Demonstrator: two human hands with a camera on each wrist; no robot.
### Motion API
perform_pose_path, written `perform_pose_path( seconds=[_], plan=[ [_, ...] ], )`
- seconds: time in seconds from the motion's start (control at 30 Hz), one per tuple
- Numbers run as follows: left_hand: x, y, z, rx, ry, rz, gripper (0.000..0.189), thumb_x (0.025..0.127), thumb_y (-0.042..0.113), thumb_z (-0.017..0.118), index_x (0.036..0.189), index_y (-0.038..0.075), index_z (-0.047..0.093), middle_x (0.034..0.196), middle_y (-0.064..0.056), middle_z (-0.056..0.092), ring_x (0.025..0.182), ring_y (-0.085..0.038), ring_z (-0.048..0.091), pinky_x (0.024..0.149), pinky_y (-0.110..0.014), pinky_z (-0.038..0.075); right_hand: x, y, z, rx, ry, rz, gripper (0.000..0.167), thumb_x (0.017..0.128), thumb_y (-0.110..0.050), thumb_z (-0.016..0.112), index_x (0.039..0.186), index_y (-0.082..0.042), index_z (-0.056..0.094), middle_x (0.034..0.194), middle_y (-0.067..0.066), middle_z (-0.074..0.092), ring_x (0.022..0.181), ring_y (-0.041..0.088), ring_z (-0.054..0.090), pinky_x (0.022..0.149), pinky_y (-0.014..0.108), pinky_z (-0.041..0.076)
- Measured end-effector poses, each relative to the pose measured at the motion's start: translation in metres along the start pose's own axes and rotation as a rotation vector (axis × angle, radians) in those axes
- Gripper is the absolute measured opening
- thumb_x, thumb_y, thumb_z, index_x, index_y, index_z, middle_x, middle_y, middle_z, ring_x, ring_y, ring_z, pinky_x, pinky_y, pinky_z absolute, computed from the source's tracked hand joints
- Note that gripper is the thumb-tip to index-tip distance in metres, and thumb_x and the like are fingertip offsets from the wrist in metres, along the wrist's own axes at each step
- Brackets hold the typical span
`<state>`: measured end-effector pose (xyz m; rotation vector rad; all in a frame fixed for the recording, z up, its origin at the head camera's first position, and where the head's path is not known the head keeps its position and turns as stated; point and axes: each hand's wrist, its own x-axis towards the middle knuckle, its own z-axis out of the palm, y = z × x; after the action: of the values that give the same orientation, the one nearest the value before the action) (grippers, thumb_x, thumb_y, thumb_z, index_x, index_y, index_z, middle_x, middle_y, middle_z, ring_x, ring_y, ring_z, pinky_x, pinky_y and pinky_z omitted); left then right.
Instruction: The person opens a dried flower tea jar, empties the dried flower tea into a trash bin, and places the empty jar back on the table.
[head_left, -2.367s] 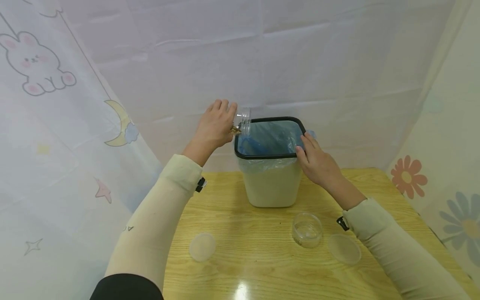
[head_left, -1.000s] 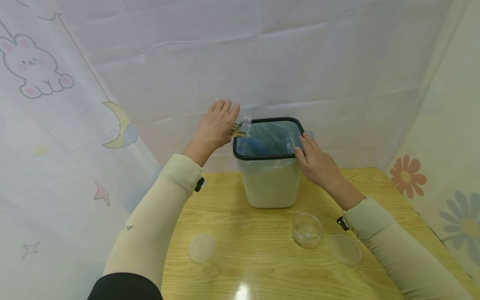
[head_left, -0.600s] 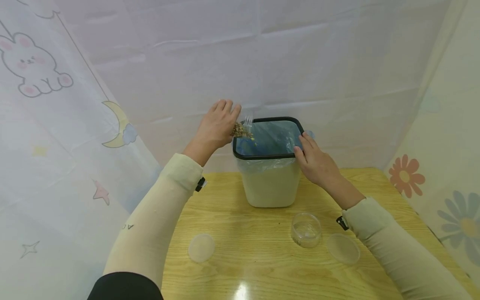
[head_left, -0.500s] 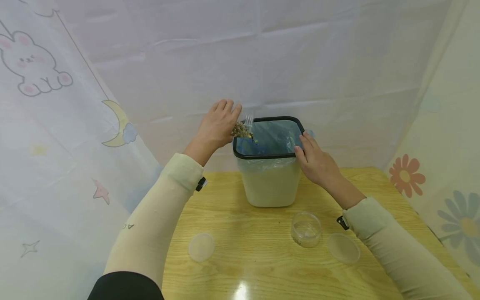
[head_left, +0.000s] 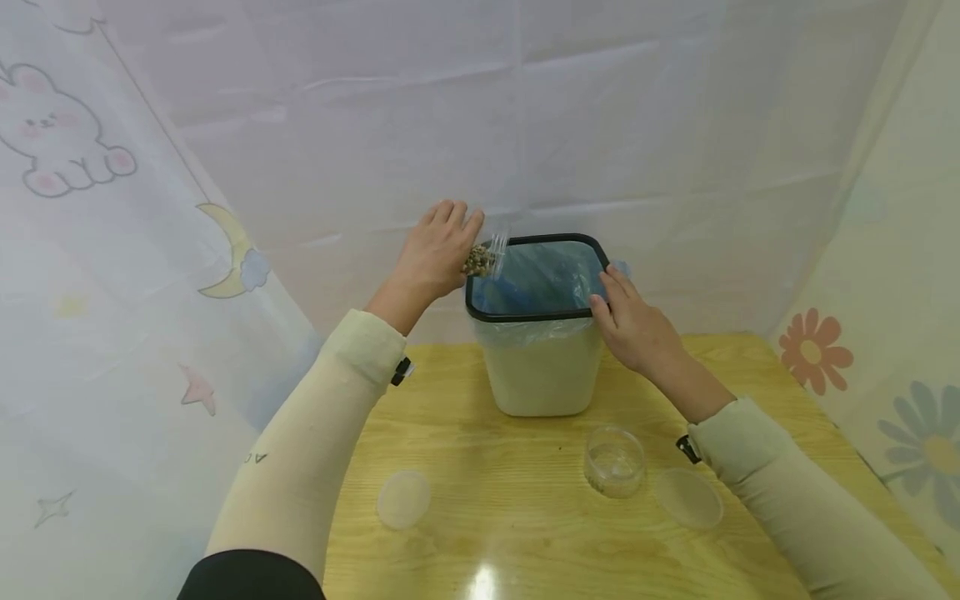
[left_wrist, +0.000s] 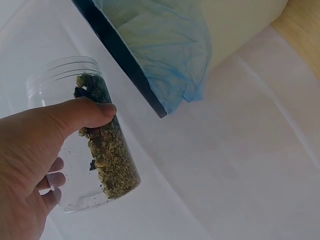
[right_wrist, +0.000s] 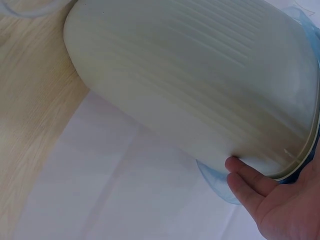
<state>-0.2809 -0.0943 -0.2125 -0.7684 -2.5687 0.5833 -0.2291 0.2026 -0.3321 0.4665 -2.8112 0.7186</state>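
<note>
My left hand [head_left: 435,250] grips a clear plastic jar [left_wrist: 75,165], fingers behind it and thumb across its front. The jar lies tipped, its open mouth over the left rim of a trash bin [head_left: 540,367]. Dried brown-green bits [left_wrist: 117,167], finer at the base and chunkier near the mouth, lie along its lower side. The bin is cream with a black rim and a blue bag [head_left: 555,271] inside. My right hand [head_left: 637,329] holds the bin's right rim, two fingers [right_wrist: 250,182] showing against the outer wall; the thumb is hidden in the right wrist view.
On the wooden table [head_left: 480,492] stands a clear round container [head_left: 614,462] with a little residue. Beside it lies a translucent lid [head_left: 688,498]; another lid [head_left: 403,500] lies to the left. A pale cloth backdrop [head_left: 375,150] hangs close behind the bin.
The jar has tipped further toward the bin. Bits dropped from its mouth into the bag in the earlier frames; no falling bits show now. The right hand has stayed at the rim.
</note>
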Motion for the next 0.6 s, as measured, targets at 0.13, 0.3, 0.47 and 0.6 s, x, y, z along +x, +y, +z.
perform_pose_path(
  seconds=[0.13, 0.3, 0.47, 0.6],
  plan=[
    [0.0003, 0.0006, -0.0002, 0.013, 0.001, 0.014, 0.095, 0.083, 0.039, 0.084, 0.153, 0.002, 0.033, 0.146, -0.022, 0.041, 0.138, -0.037, 0.038, 0.119, -0.045, 0.031, -0.0024, -0.0013, 0.0012, 0.004, 0.001, 0.0, 0.07, 0.11, -0.049, 0.015, 0.162, -0.002, 0.015, 0.169, 0.018, 0.008, 0.128, 0.051, 0.051, 0.08, 0.06, 0.05],
    [0.002, -0.0004, -0.0007, -0.002, 0.016, 0.019, 0.094, 0.083, 0.038, 0.084, 0.153, 0.002, 0.033, 0.147, -0.022, 0.041, 0.139, -0.037, 0.038, 0.119, -0.046, 0.031, -0.0027, -0.0006, -0.0009, 0.003, 0.028, -0.003, 0.07, 0.11, -0.049, 0.016, 0.161, -0.002, 0.017, 0.169, 0.017, 0.01, 0.129, 0.051, 0.05, 0.081, 0.061, 0.049],
    [-0.0005, -0.0016, 0.0016, -0.007, 0.004, 0.016, 0.095, 0.083, 0.039, 0.084, 0.153, 0.002, 0.033, 0.147, -0.022, 0.041, 0.139, -0.038, 0.038, 0.12, -0.046, 0.03, -0.0036, 0.0009, -0.0006, 0.003, 0.008, -0.002, 0.071, 0.11, -0.05, 0.016, 0.162, -0.002, 0.016, 0.169, 0.017, 0.009, 0.131, 0.05, 0.049, 0.085, 0.061, 0.049],
    [-0.0024, -0.0016, 0.0042, -0.014, 0.006, 0.029, 0.094, 0.083, 0.038, 0.084, 0.153, 0.002, 0.033, 0.146, -0.022, 0.042, 0.138, -0.038, 0.038, 0.119, -0.046, 0.031, -0.0076, 0.0002, 0.001, 0.007, -0.001, -0.001, 0.069, 0.111, -0.048, 0.017, 0.161, -0.001, 0.016, 0.169, 0.018, 0.009, 0.132, 0.051, 0.047, 0.083, 0.061, 0.05]
  ],
)
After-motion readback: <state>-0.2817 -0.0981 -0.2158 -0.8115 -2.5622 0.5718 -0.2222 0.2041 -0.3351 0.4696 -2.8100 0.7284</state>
